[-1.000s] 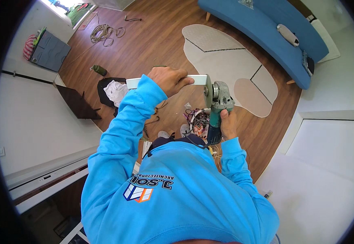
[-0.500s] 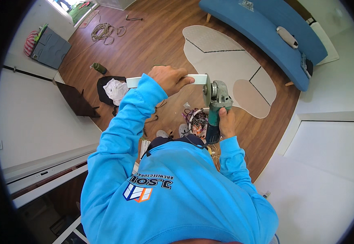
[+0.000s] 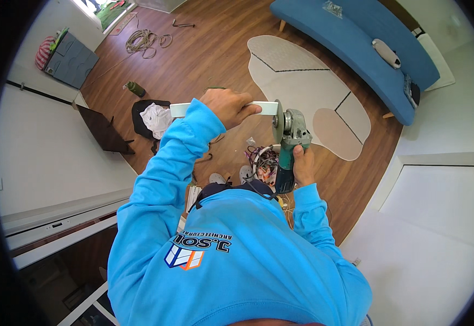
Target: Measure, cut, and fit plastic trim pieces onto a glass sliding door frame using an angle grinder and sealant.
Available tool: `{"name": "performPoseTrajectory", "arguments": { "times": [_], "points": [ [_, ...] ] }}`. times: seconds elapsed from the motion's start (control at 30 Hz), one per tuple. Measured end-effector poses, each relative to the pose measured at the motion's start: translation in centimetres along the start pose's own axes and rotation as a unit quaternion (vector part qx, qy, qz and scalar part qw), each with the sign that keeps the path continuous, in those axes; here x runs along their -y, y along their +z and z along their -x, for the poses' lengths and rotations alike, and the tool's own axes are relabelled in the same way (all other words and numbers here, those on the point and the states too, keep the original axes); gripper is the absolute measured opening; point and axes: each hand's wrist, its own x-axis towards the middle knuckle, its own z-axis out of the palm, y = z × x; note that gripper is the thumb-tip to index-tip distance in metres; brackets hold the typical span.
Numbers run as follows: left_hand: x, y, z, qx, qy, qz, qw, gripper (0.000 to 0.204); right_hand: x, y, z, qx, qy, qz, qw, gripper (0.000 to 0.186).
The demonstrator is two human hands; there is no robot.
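Observation:
My left hand [image 3: 227, 107] is closed around a white rectangular strip [image 3: 180, 110], which sticks out on both sides of my fingers. In my right hand [image 3: 304, 165] is a green and grey angle grinder [image 3: 286, 160], gripped by its body with the thumb along the top. The grinder's disc [image 3: 278, 120] stands edge-up at the right end of the strip. Disc and strip end look to be touching, though I cannot tell how deep the contact is. Both are held in front of me above the floor.
Below the grinder stands a bucket [image 3: 265, 163] of cords and small items. A dark bag with white cloth [image 3: 156, 120] and a green bottle [image 3: 135, 89] lie left. Coiled rope [image 3: 142, 42] lies farther off. Beyond are a pale rug [image 3: 288, 70] and blue sofa [image 3: 351, 41].
Almost nothing differs: the view has shifted very slightly. Both hands keep the same grip on the strip and the angle grinder.

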Motion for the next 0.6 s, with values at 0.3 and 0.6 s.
{"name": "performPoseTrajectory", "arguments": {
  "times": [0.3, 0.6],
  "points": [
    [0.0, 0.1, 0.3, -0.022, -0.005, 0.01, 1.0, 0.035, 0.6, 0.1, 0.1, -0.004, 0.006, 0.01, 1.0, 0.093],
    [0.2, -0.7, 0.2, -0.036, 0.002, 0.022, 0.999, 0.037, 1.1, 0.3, 0.0, -0.009, 0.017, 0.043, 0.999, 0.09]
  ]
}}
